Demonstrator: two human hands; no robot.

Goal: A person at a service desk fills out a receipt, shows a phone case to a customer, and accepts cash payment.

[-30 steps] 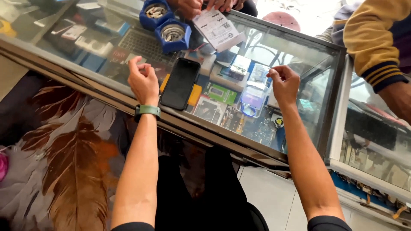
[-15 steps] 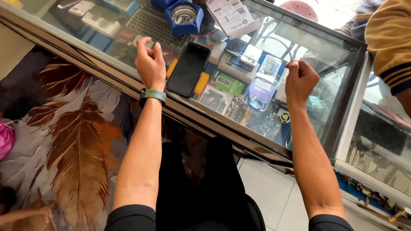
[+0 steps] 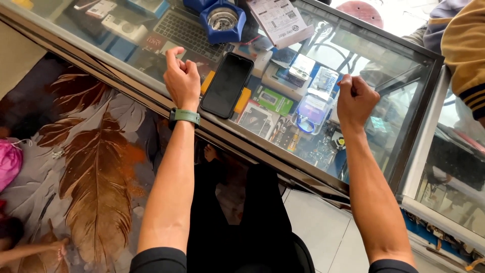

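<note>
You stand at a long glass-topped display counter (image 3: 404,76) with a metal frame, which runs from the far left to the right of the scene, its shelf below crowded with small boxed goods. To the near left, a large brown leaf-patterned floor covering (image 3: 96,167) spreads under the counter's front edge. Your left hand (image 3: 183,81) rests over the counter's near edge, fingers curled loosely inward with the forefinger raised a little; it holds nothing that can be seen, and a green wristband (image 3: 185,116) circles the wrist just below it. Your right hand (image 3: 356,98) is lifted above the glass farther right, closed into a fist, and whether anything sits inside that fist cannot be told. Between your two hands, just beside the left one, a black rectangular smartphone (image 3: 227,85) lies flat on the glass with its dark screen up, apart from both hands. Beyond the phone, at the far side, a blue round plastic holder (image 3: 222,21) with a shiny metal centre sits on the glass, and right of it lies a white printed paper sheet (image 3: 279,20). At the far right edge, another person's mustard-yellow sleeve (image 3: 465,50) with a dark striped cuff hangs over the counter's end.
</note>
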